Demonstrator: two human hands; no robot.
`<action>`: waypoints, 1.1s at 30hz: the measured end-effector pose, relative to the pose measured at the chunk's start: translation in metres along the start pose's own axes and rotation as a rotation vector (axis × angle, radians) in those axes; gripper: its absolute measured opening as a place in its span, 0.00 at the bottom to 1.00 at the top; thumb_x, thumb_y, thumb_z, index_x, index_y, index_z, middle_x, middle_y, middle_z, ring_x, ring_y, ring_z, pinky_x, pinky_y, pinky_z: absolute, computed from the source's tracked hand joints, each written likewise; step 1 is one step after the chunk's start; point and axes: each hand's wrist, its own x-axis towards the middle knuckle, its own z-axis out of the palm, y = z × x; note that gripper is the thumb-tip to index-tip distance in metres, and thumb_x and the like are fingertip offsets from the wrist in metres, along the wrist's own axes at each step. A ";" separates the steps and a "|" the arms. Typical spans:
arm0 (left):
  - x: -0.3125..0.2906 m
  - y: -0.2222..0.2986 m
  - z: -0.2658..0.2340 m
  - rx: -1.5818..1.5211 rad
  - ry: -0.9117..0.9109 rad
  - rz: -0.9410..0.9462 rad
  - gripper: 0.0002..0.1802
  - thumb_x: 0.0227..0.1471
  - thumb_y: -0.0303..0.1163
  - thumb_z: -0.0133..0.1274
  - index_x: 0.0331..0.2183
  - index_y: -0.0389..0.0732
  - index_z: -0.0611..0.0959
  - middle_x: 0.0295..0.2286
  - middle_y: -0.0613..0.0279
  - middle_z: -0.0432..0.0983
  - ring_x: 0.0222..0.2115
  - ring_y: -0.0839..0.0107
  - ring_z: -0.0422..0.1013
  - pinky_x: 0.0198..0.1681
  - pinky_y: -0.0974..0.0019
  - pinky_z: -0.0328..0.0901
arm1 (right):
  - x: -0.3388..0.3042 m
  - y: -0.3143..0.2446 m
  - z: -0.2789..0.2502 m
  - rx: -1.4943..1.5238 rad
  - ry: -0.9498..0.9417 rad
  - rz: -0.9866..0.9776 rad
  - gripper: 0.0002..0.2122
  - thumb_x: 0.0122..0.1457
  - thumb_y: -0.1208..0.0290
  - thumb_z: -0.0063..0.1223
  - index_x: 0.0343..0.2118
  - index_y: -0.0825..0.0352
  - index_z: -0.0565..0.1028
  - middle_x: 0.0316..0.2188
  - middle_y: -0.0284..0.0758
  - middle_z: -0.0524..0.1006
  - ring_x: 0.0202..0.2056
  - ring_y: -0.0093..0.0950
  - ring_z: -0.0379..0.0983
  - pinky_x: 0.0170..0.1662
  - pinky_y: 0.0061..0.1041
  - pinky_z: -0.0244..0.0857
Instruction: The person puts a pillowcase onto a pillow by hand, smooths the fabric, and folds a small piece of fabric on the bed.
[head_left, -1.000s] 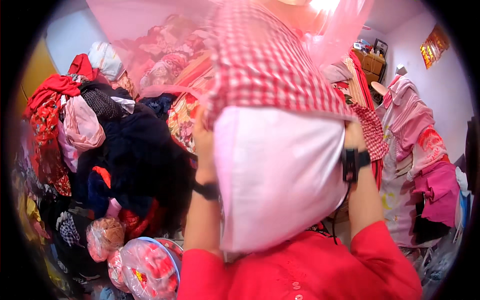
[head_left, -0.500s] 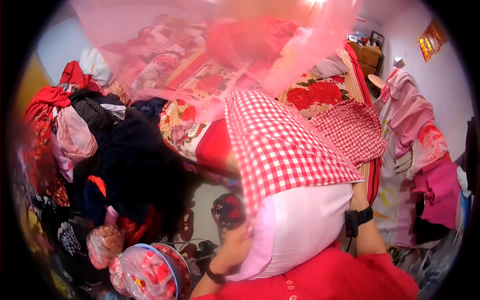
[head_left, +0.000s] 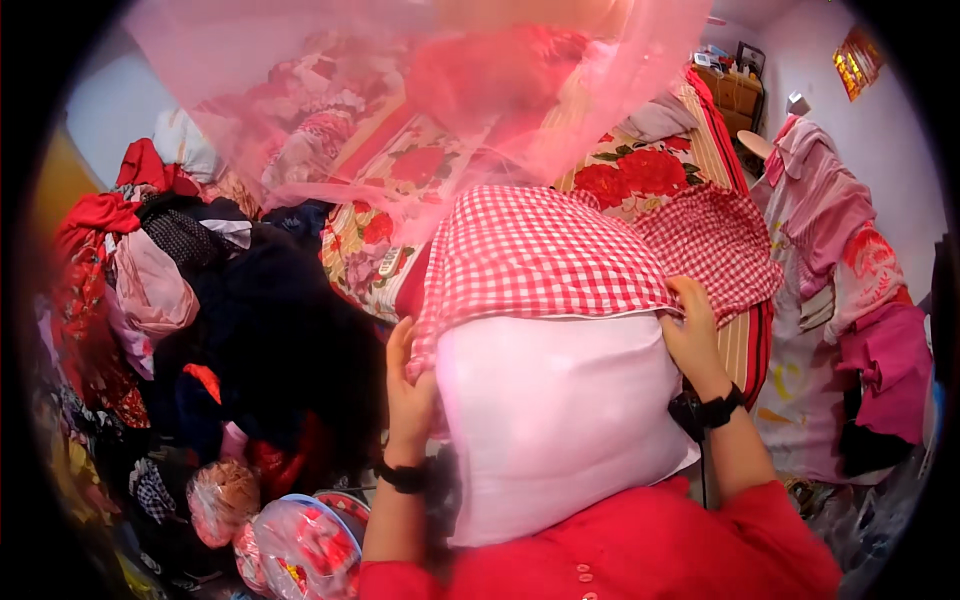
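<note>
A white pillow point(head_left: 560, 420) rests against my front, and its far part is inside a red-and-white gingham pillowcase point(head_left: 540, 250). The case's open edge runs across the pillow's middle. At the left end of that edge, my left hand point(head_left: 410, 385) is closed on the pillowcase, fingers pointing up. My right hand point(head_left: 695, 330) pinches the right end of the edge between thumb and fingers. The fingertips of both hands are partly hidden by the cloth.
Beyond lies a flowered bed point(head_left: 640, 175) with a second gingham cloth point(head_left: 710, 245). Pink netting point(head_left: 480, 110) hangs over it. Dark clothes point(head_left: 270, 320) pile up at left, near a bag-filled basin point(head_left: 310, 545). Clothes point(head_left: 820, 210) hang at right.
My left hand has risen from the pillow's lower left side to the pillowcase edge. My right hand has come up over the right corner. The edge now lies straighter across the pillow.
</note>
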 end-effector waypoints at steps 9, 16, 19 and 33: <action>0.033 -0.004 -0.001 0.596 -0.173 0.361 0.13 0.50 0.22 0.53 0.41 0.34 0.78 0.37 0.61 0.73 0.40 0.72 0.68 0.44 0.71 0.63 | 0.028 -0.019 0.019 0.707 -0.039 0.339 0.07 0.59 0.78 0.44 0.34 0.72 0.76 0.25 0.25 0.74 0.28 0.13 0.66 0.31 0.14 0.59; 0.013 -0.014 -0.020 0.546 -0.223 -0.043 0.08 0.50 0.24 0.55 0.36 0.34 0.78 0.29 0.60 0.73 0.28 0.75 0.69 0.33 0.72 0.64 | -0.008 -0.013 0.032 0.603 -0.361 0.367 0.08 0.55 0.74 0.47 0.32 0.73 0.77 0.21 0.29 0.74 0.26 0.18 0.67 0.30 0.22 0.60; 0.020 -0.008 0.002 0.708 -0.131 0.489 0.14 0.45 0.24 0.56 0.38 0.34 0.79 0.39 0.57 0.71 0.33 0.67 0.71 0.37 0.69 0.65 | 0.001 -0.036 0.038 0.641 -0.342 0.296 0.07 0.54 0.74 0.51 0.30 0.73 0.76 0.21 0.28 0.72 0.26 0.17 0.66 0.29 0.21 0.60; -0.014 -0.049 -0.042 0.650 -0.366 -0.002 0.09 0.57 0.29 0.48 0.30 0.33 0.77 0.18 0.67 0.64 0.22 0.81 0.61 0.26 0.73 0.59 | -0.036 -0.038 0.009 0.095 -0.518 -0.069 0.10 0.42 0.70 0.62 0.19 0.70 0.72 0.14 0.43 0.69 0.16 0.34 0.67 0.22 0.30 0.59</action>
